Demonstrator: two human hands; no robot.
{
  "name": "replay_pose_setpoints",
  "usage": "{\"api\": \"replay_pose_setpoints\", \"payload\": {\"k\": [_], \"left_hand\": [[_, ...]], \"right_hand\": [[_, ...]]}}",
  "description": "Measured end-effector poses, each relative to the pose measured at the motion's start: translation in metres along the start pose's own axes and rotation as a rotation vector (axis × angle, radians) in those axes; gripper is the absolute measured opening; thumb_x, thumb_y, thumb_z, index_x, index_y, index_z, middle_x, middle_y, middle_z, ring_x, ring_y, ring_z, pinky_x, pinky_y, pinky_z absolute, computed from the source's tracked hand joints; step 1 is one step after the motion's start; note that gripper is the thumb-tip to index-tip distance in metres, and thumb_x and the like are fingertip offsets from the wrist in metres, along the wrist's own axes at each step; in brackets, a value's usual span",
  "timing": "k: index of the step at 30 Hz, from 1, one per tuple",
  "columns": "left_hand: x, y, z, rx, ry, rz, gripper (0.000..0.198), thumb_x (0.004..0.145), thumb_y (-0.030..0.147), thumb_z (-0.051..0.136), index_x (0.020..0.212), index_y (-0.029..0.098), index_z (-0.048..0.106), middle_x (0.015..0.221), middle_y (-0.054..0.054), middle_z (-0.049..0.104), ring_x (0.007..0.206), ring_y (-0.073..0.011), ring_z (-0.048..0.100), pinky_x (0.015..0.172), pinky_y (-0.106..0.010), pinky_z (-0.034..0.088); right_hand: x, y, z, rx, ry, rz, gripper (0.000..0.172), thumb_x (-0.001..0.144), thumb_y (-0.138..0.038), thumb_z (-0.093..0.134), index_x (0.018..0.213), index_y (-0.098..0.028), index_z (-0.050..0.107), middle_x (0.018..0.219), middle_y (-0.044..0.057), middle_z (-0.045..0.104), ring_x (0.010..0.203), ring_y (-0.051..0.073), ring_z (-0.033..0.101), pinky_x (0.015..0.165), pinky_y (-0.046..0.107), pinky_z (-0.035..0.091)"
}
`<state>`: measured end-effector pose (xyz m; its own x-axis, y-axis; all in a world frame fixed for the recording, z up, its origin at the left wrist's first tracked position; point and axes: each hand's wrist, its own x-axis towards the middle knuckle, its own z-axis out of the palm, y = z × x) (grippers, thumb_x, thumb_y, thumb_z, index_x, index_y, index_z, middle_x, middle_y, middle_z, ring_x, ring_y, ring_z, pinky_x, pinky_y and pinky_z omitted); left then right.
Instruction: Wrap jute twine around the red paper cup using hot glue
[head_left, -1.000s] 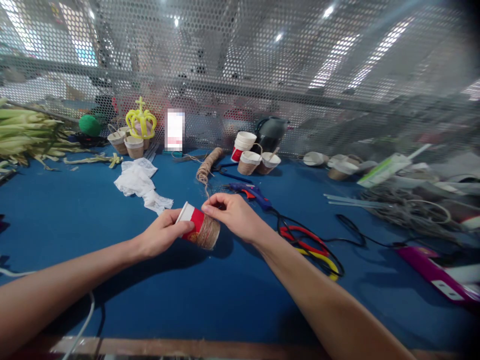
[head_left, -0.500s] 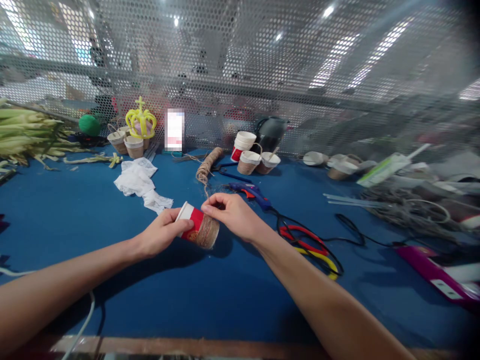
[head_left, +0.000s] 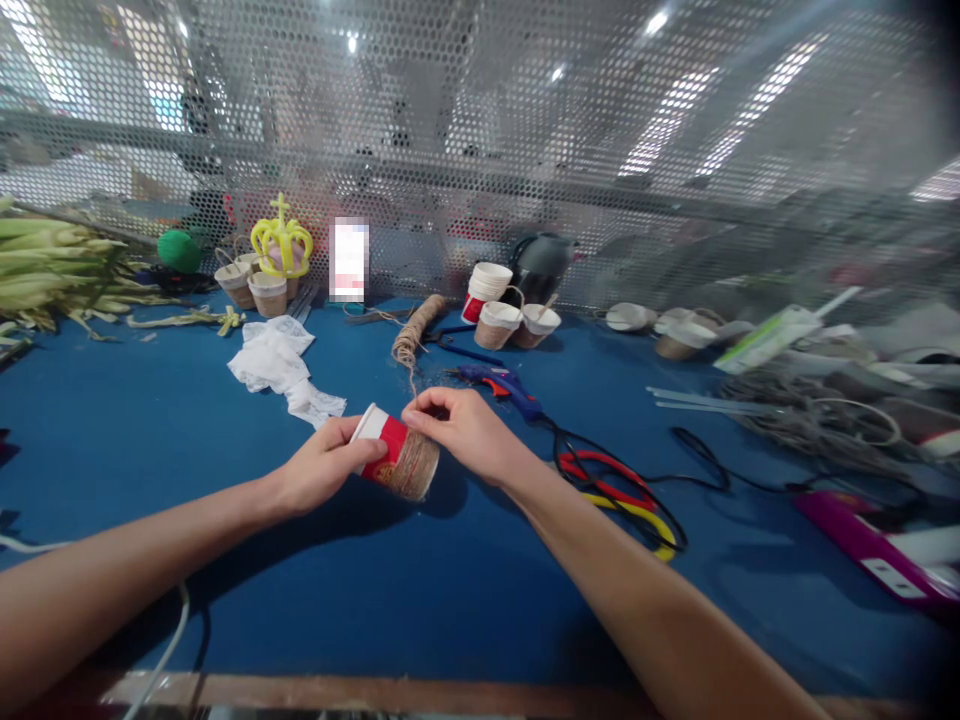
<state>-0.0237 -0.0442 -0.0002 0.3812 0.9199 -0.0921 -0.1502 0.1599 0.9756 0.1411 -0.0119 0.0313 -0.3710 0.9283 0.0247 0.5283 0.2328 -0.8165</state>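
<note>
Near edge: both forearms come in over the blue table (head_left: pixel 420 610), meeting mid-frame.

Left hand (head_left: pixel 324 468) is clasped round the paper cup (head_left: pixel 390 452), thumb on top, fingers under the white-and-red end. Right hand (head_left: pixel 466 432) is pinched: thumb and forefinger nip the twine strand (head_left: pixel 411 378) right at the cup's upper edge, other fingers curled.

The cup is held between the two hands, just above the table and not resting on it. It lies on its side with its long axis on a diagonal: the white-edged end points up-left into the left hand, the twine-wrapped end (head_left: pixel 414 468) points down-right toward the right wrist. Can't tell which end is the mouth. Both hands touch it; the left carries it, the right only meets its top edge.

The strand runs straight away from the cup to the twine spool (head_left: pixel 417 322) farther back. Just right of that line is a blue glue gun (head_left: pixel 501 384), with red and yellow cables (head_left: pixel 634 505) trailing right. White lace cloth (head_left: pixel 279 368) sits left. Wrapped cups (head_left: pixel 501 322) stand far back, near the mesh wall (head_left: pixel 480 150).
</note>
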Motion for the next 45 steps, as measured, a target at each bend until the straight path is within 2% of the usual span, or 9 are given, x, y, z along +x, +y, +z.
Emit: {"api": "replay_pose_setpoints", "payload": {"k": [4,8,12,16,26,31,35,39,45], "left_hand": [[0.002,0.001,0.000,-0.073,0.012,-0.011,0.010,0.065,0.020,0.056,0.068,0.011,0.059,0.059,0.001,0.057,0.055,-0.0076,0.047,0.058,-0.019,0.036],[0.007,0.002,0.000,-0.160,0.108,-0.045,0.012,0.065,0.020,0.055,0.071,0.010,0.059,0.058,0.000,0.059,0.054,-0.0085,0.050,0.055,-0.019,0.037],[0.011,0.003,-0.001,-0.236,0.195,-0.047,0.014,0.065,0.020,0.055,0.072,0.009,0.060,0.060,-0.002,0.062,0.055,-0.0096,0.052,0.055,-0.020,0.038],[0.011,0.003,-0.002,-0.247,0.159,-0.051,0.020,0.062,0.017,0.060,0.079,0.008,0.060,0.064,-0.004,0.064,0.059,-0.0115,0.055,0.060,-0.022,0.040],[0.011,0.004,-0.007,-0.165,0.064,-0.056,0.025,0.057,0.015,0.067,0.081,0.011,0.061,0.069,-0.001,0.064,0.062,-0.0094,0.055,0.062,-0.020,0.039],[0.013,0.008,-0.008,-0.216,0.069,-0.133,0.022,0.061,0.023,0.063,0.078,0.009,0.062,0.063,-0.003,0.063,0.057,-0.0100,0.054,0.058,-0.021,0.038],[0.015,0.006,-0.010,-0.194,0.089,-0.154,0.018,0.060,0.023,0.063,0.070,0.009,0.061,0.058,-0.001,0.061,0.050,-0.0090,0.051,0.051,-0.020,0.036],[0.013,0.003,-0.010,-0.087,0.064,-0.097,0.017,0.059,0.023,0.063,0.070,0.010,0.059,0.059,0.000,0.060,0.052,-0.0089,0.051,0.053,-0.020,0.037],[0.008,0.001,-0.007,0.107,-0.006,-0.037,0.017,0.062,0.025,0.061,0.071,0.010,0.057,0.061,0.002,0.057,0.054,-0.0078,0.046,0.055,-0.020,0.035]], "right_hand": [[0.003,0.004,-0.001,-0.019,0.035,0.011,0.016,0.074,-0.029,0.053,0.070,-0.015,0.059,0.069,0.004,0.060,0.063,0.014,0.051,0.059,0.027,0.039],[0.002,0.004,-0.007,-0.020,0.041,0.019,0.028,0.079,-0.041,0.044,0.073,-0.016,0.056,0.073,0.007,0.062,0.063,0.015,0.054,0.058,0.029,0.042],[-0.001,0.000,-0.012,-0.032,-0.123,-0.003,0.031,0.072,-0.040,0.055,0.090,-0.015,0.055,0.089,0.009,0.062,0.076,0.018,0.057,0.066,0.030,0.045],[-0.002,0.000,-0.010,-0.027,-0.243,-0.001,0.044,0.066,-0.030,0.063,0.104,-0.014,0.049,0.100,0.009,0.059,0.084,0.018,0.057,0.072,0.032,0.046],[-0.011,0.010,-0.001,-0.037,-0.115,-0.032,0.045,0.065,-0.025,0.065,0.105,-0.017,0.046,0.103,0.009,0.057,0.086,0.018,0.057,0.076,0.035,0.046],[-0.017,0.008,0.004,-0.245,0.021,-0.229,0.048,0.063,-0.023,0.067,0.105,-0.019,0.044,0.106,0.007,0.050,0.096,0.019,0.050,0.080,0.034,0.044],[-0.021,0.010,0.008,-0.317,0.032,-0.343,0.045,0.064,-0.023,0.066,0.102,-0.020,0.042,0.102,0.007,0.048,0.096,0.019,0.048,0.085,0.037,0.040],[-0.023,0.016,0.007,-0.187,-0.007,-0.288,0.046,0.066,-0.034,0.064,0.104,-0.019,0.043,0.103,0.007,0.048,0.095,0.019,0.048,0.081,0.035,0.043],[-0.022,0.017,0.005,0.038,0.000,-0.123,0.024,0.082,-0.035,0.043,0.095,-0.017,0.052,0.096,0.007,0.056,0.089,0.016,0.053,0.078,0.032,0.043]]}}
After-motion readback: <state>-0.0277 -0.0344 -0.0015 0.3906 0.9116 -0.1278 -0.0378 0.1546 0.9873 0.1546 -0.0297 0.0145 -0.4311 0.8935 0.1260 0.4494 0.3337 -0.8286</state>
